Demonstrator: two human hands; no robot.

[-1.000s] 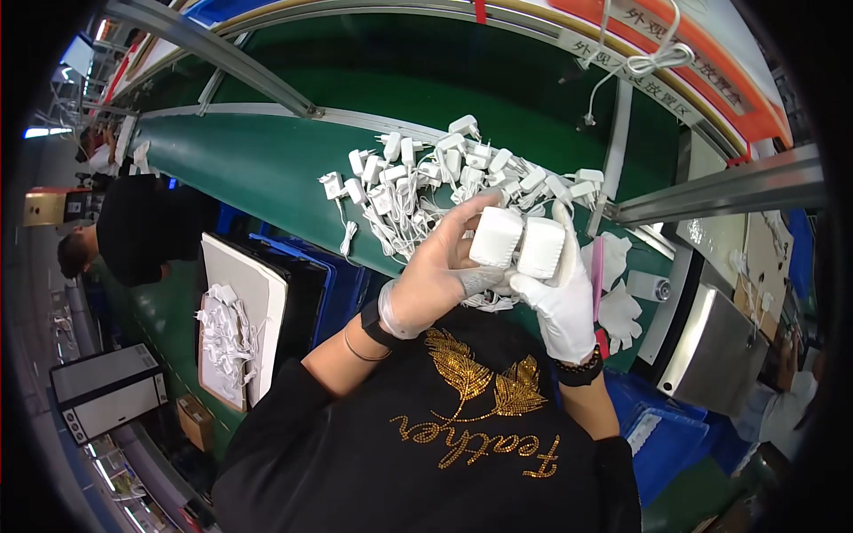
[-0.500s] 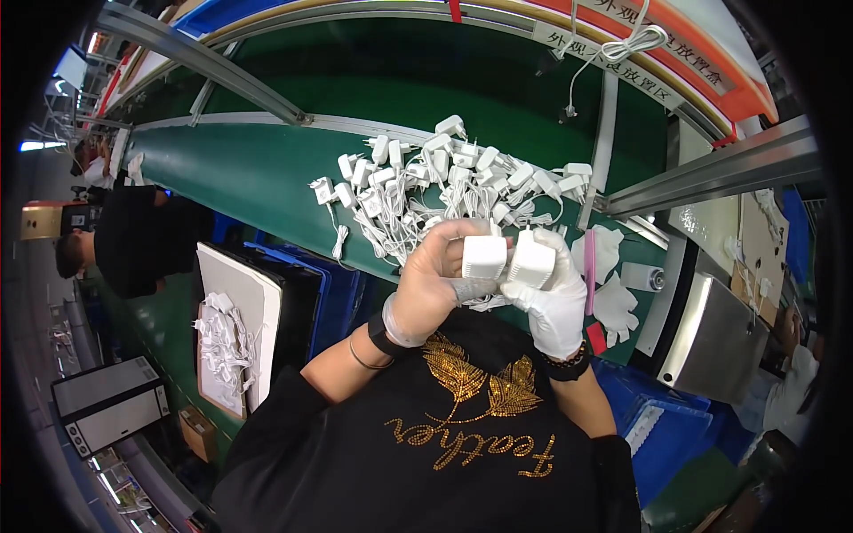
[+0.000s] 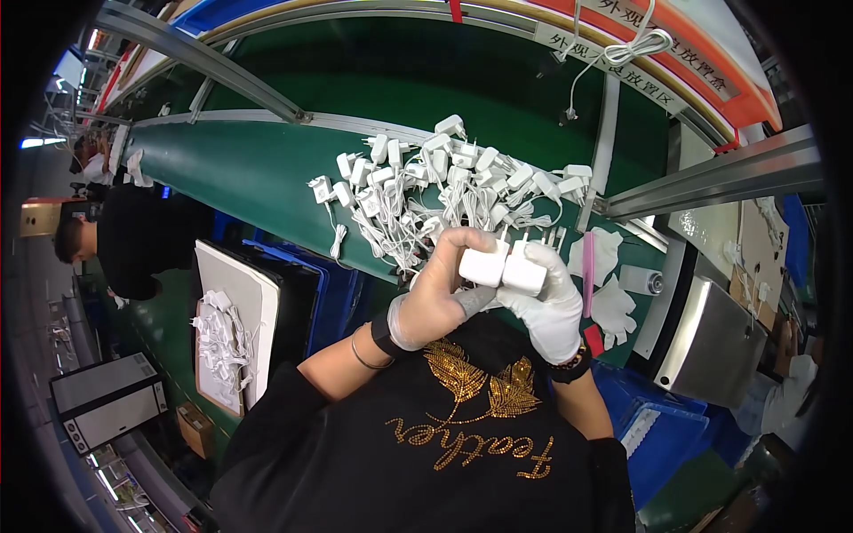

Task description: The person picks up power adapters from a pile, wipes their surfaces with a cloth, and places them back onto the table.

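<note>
My left hand (image 3: 437, 300), in a thin see-through glove, is closed around a white power adapter (image 3: 482, 267). Close beside it my right hand (image 3: 553, 313), in a white fabric glove, grips a second white power adapter (image 3: 524, 274). The two blocks are side by side, nearly touching, with metal pins pointing away from me. Just past my hands lies a heap of similar white adapters (image 3: 466, 158) with bundled cords, spread over the green worktable (image 3: 258, 169). My fingers partly cover both held adapters.
White gloves (image 3: 615, 311), a pink strip (image 3: 588, 262) and a small canister (image 3: 641, 279) lie to the right. At left a pale tray (image 3: 267, 293) carries more adapters, with blue crates (image 3: 333, 302) beside it. Metal posts (image 3: 720, 173) frame the table. Another person (image 3: 147, 240) bends at far left.
Both adapters have turned in my hands, so their pins show more and the blocks sit tilted. My left hand has shifted slightly. At far left the other person has moved a little.
</note>
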